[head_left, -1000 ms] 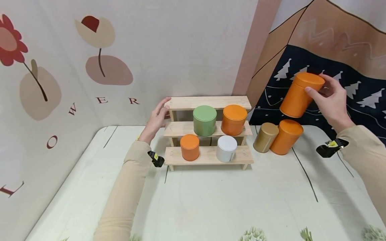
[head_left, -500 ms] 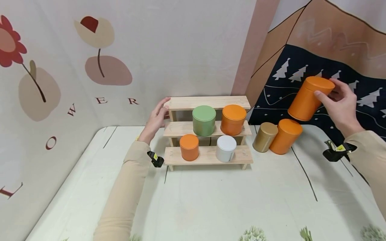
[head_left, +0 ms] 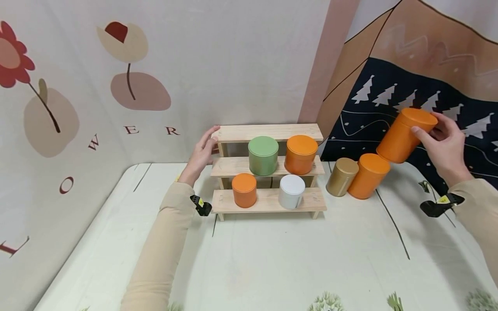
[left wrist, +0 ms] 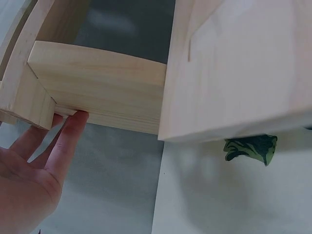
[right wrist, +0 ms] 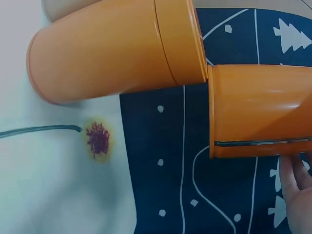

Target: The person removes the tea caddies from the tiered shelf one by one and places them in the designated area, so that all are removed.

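Observation:
My right hand (head_left: 447, 149) grips a tall orange lidded canister (head_left: 406, 135), tilted, in the air at the right. Its base is at the lid of a similar orange canister (head_left: 369, 177) standing on the table; touching or barely apart, I cannot tell. Against that one stands a slimmer gold canister (head_left: 342, 177). My left hand (head_left: 200, 153) holds the left end of the top plank of a three-tier wooden rack (head_left: 268, 133); in the left wrist view its fingers (left wrist: 73, 131) reach under the wood. Thumb partly hidden.
A green tin (head_left: 263, 156) and an orange tin (head_left: 301, 154) sit on the middle tier. On the bottom tier are a small orange tin (head_left: 244, 190) and a white tin (head_left: 292, 192). A printed cloth wall (head_left: 233, 65) rises behind the white-covered table (head_left: 264, 259).
My right hand has carried the tilted orange canister to the right and downward, toward the standing orange one's lid. My left hand and the rack have stayed in place.

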The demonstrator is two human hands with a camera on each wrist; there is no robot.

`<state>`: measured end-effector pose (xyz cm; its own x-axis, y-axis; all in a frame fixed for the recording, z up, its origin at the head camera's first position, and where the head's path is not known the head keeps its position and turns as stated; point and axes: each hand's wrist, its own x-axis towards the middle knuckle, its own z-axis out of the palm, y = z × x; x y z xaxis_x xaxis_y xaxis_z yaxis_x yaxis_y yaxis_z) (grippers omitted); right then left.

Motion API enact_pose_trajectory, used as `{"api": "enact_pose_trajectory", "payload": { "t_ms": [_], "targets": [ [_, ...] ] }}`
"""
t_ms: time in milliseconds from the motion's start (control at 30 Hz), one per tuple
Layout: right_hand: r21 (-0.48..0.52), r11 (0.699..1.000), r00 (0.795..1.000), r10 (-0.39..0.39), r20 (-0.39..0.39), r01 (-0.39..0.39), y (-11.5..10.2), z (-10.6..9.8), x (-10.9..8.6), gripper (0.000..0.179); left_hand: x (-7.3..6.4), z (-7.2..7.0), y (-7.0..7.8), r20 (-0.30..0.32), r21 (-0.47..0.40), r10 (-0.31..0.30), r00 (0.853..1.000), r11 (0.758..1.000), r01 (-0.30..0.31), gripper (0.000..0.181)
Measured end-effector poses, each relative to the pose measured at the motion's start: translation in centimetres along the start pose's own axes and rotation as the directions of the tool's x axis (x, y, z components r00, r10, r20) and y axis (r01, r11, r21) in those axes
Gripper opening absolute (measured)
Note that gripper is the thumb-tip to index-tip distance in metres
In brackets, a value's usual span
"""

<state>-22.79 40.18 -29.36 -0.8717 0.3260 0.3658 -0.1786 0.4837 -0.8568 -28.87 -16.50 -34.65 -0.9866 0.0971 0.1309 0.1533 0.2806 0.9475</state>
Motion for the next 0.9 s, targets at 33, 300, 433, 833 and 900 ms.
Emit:
{"api": "enact_pose_trajectory", "payload": {
  "t_ms": [33,300,433,833,900],
  "targets": [
    [0.009,1.000,1.000,0.001,-0.010,-0.001,0.1,0.0,-0.1,0.059,0.0,0.0,0.0,0.000,0.001,-0.001,1.000,1.000,0.001,0.046],
    [0.017,0.999,0.998,0.030,-0.062,-0.029,0.7,-0.5,-0.3,0.057,0.1,0.0,0.0,-0.005,0.014,-0.011,1.000,1.000,0.011,0.046],
    [0.017,0.999,0.998,0.044,-0.052,-0.044,1.1,-0.9,-0.6,0.058,0.2,-0.1,0.0,-0.007,0.013,-0.017,1.000,1.000,0.017,0.046],
    [0.013,0.999,0.999,0.046,-0.025,-0.045,3.0,-0.5,-2.1,0.060,0.1,-0.1,0.2,0.005,-0.008,-0.013,1.000,1.000,0.013,0.047],
    [-0.003,0.999,0.998,0.053,-0.014,-0.053,3.3,-0.4,-2.4,0.061,0.1,-0.1,0.1,0.009,-0.014,-0.010,1.000,1.000,0.010,0.047]
  ]
}}
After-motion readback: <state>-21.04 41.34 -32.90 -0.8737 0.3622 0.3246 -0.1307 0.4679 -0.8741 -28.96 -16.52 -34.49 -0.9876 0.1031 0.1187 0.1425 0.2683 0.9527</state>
